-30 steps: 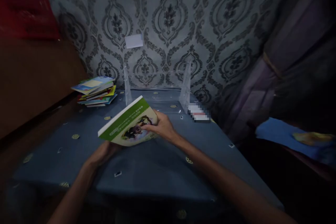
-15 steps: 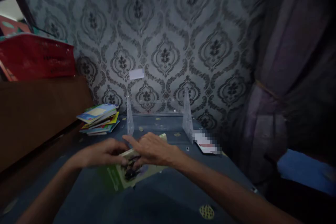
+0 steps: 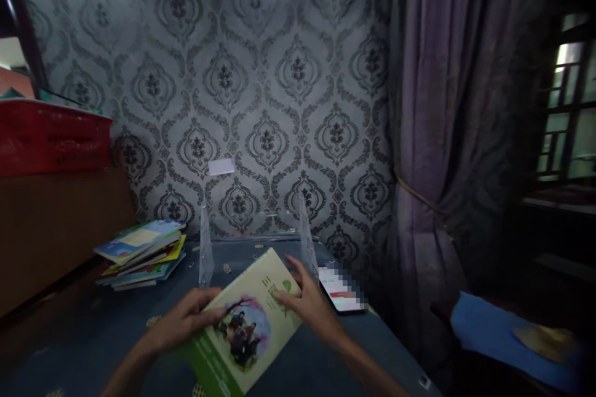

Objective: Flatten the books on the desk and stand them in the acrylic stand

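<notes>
A pale green book [image 3: 261,304] with a round picture of several figures on its cover is held tilted above the table. My left hand [image 3: 186,319] grips its left edge, thumb on the cover and fingers hidden behind. At the upper right edge, my right hand [image 3: 310,301] is closed on the same book, thumb on the front. Just beyond the book stands a clear plastic rack [image 3: 305,242] with two upright side panels.
A stack of books [image 3: 144,251] lies at the left, beside a brown wooden box [image 3: 60,223] bearing a red basket [image 3: 51,136]. A phone [image 3: 342,291], partly blurred out, lies right of the rack. Blue cloth [image 3: 493,335] is at far right, near a tied curtain [image 3: 428,136].
The book has turned so its cover faces me more fully. My right hand has moved from across the cover to the right edge. The view has swung right and up.
</notes>
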`<action>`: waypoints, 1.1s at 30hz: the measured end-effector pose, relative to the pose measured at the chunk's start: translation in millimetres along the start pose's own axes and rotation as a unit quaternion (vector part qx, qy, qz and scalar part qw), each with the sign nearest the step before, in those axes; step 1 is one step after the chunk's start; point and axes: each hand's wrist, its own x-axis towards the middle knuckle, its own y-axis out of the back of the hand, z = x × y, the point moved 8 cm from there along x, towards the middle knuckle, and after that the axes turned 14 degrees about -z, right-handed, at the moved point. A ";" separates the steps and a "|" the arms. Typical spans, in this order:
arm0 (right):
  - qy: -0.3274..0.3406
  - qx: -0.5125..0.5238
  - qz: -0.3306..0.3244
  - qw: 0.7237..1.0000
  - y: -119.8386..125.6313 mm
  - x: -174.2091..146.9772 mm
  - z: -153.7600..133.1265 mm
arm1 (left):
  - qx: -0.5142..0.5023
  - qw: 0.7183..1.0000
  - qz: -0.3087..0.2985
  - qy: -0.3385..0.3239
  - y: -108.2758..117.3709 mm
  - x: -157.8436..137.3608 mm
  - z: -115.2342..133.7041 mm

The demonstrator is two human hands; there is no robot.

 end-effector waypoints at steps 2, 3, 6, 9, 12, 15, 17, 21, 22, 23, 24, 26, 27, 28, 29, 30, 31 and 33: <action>-0.008 0.064 -0.020 0.998 0.0 -4.7 12.6 | -0.015 1.000 0.013 -0.019 -3.5 5.4 -2.5; -0.002 0.083 -0.001 0.997 5.2 -8.6 17.1 | -0.021 0.999 0.020 -0.026 -4.4 7.4 -4.7; 0.017 0.148 0.091 0.985 24.2 -24.1 32.1 | -0.059 0.995 0.055 -0.060 -1.8 14.2 -12.9; -0.025 0.199 0.068 0.977 13.9 -31.2 49.8 | -0.136 0.977 0.122 -0.107 -1.1 30.6 -23.6; -0.041 0.194 0.004 0.980 -4.8 -29.2 51.8 | -0.201 0.940 0.235 -0.145 -8.2 52.9 -36.4; -0.008 0.127 -0.002 0.992 -2.0 -24.1 44.9 | -0.212 0.911 0.318 -0.155 -20.0 74.4 -46.3; 0.014 0.057 0.022 0.998 7.7 -23.9 45.0 | -0.206 0.909 0.335 -0.140 -24.5 87.5 -54.2; 0.006 -0.046 0.043 0.998 12.7 -38.1 62.8 | -0.229 0.908 0.347 -0.050 -25.2 100.3 -92.8; -0.006 -0.060 0.042 0.997 10.6 -44.1 67.9 | -0.235 0.907 0.347 -0.033 -25.8 100.0 -104.7; -0.016 -0.075 0.042 0.996 8.6 -50.7 71.1 | -0.241 0.907 0.344 -0.018 -27.1 98.7 -116.6; -0.023 -0.091 0.033 0.995 5.6 -56.7 72.5 | -0.245 0.907 0.343 -0.002 -28.9 96.1 -128.5; -0.040 -0.140 0.011 0.989 1.2 -67.1 71.7 | -0.245 0.908 0.338 0.034 -33.8 88.4 -150.0; -0.044 -0.163 0.005 0.986 0.8 -71.5 69.8 | -0.239 0.916 0.321 0.042 -37.4 85.9 -156.7; -0.047 -0.179 -0.002 0.983 0.5 -74.9 67.9 | -0.231 0.929 0.287 0.035 -42.3 85.6 -159.5; -0.047 -0.189 -0.011 0.981 -0.1 -77.3 66.1 | -0.224 0.943 0.247 0.015 -47.4 86.0 -158.9; -0.048 -0.194 -0.019 0.980 -0.8 -78.6 64.7 | -0.219 0.953 0.209 -0.009 -51.9 86.0 -156.7; -0.049 -0.194 -0.025 0.979 -1.5 -78.5 63.9 | -0.215 0.959 0.180 -0.026 -55.2 85.4 -155.1; -0.050 -0.196 -0.035 0.979 -2.9 -74.5 63.2 | -0.208 0.964 0.164 0.000 -55.5 82.8 -158.9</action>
